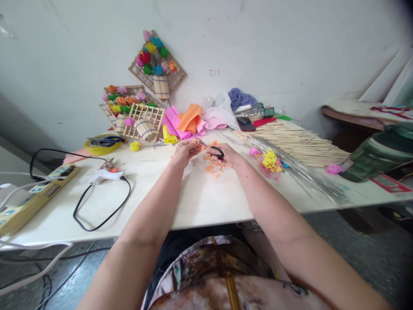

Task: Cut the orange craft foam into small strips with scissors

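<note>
My left hand point(187, 153) is closed, pinching a small piece of orange paper point(195, 142) over the middle of the white table point(206, 202). My right hand point(226, 155) is wrapped round the black handles of a pair of scissors point(217, 152). Its blades point up and left toward the orange paper; whether they touch it I cannot tell. Curly orange paper scraps point(213, 168) lie on the table beneath and between both hands.
Rolled coloured paper point(190, 118) and stick lattices with paper flowers point(146, 118) stand behind. At left lie a white glue gun point(106, 174) with a looped cord and a power strip point(38, 193). Wooden sticks point(290, 142), wires point(300, 172) and a green bottle point(377, 153) are at right.
</note>
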{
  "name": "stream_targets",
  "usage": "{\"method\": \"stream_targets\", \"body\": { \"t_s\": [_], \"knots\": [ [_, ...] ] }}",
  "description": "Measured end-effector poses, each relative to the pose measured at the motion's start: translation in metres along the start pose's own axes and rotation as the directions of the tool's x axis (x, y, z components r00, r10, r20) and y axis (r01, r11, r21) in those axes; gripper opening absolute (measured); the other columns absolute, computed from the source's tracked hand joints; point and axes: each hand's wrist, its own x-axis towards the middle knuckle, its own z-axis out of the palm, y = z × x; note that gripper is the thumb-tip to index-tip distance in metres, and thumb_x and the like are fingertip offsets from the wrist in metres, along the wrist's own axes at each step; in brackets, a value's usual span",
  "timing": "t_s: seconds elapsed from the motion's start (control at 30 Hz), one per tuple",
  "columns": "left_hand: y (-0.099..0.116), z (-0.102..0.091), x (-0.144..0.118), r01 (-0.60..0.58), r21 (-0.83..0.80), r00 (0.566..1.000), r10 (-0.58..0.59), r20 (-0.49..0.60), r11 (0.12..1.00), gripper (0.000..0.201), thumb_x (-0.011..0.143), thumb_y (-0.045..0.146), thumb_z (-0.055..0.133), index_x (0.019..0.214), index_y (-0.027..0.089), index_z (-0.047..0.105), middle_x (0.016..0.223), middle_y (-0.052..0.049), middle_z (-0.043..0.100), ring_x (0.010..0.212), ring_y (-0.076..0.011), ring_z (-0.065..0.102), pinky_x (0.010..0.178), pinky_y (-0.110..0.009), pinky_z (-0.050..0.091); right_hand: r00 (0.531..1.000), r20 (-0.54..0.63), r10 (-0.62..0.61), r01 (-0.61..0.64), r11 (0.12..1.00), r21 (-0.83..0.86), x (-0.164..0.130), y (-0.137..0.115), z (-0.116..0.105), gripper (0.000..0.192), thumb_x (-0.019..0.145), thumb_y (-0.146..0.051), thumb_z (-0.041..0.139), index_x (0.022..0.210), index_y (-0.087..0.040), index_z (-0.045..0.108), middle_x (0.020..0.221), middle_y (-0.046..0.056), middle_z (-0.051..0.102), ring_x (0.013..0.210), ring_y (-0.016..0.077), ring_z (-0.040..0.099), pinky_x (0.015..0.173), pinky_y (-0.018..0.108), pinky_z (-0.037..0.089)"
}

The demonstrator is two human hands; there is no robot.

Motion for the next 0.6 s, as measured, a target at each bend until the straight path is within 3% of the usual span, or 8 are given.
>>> {"method": "stream_targets", "body": {
  "t_s": [0.33, 0.6],
  "knots": [
    [0.004, 0.000, -0.003, 0.014, 0.009, 1.000, -0.015, 0.021, 1.000, 0.020, 0.069, 0.024, 0.081, 0.078, 0.016, 0.066, 0.071, -0.005, 0.072, 0.065, -0.0134, 0.069, 0.064, -0.023, 0.054, 0.999, 0.045, -0.027, 0.026, 0.999, 0.018, 0.013, 0.010, -0.008, 0.014, 0.077, -0.021, 0.072, 0.074, -0.010, 0.064, 0.045, -0.005, 0.048, 0.034, 0.0033, 0.035, 0.032, 0.014, 0.023],
    [0.007, 0.000, -0.004, 0.028, -0.008, 1.000, -0.028, -0.007, 1.000, 0.022, 0.069, 0.025, 0.081, 0.080, 0.014, 0.065, 0.076, -0.005, 0.073, 0.064, -0.0119, 0.069, 0.063, -0.021, 0.054, 1.000, 0.026, -0.017, 0.019, 0.998, -0.052, 0.005, 0.001, -0.004, 0.013, 0.075, -0.020, 0.074, 0.074, -0.010, 0.066, 0.042, -0.006, 0.046, 0.033, 0.0027, 0.032, 0.032, 0.014, 0.021]
  ]
}}
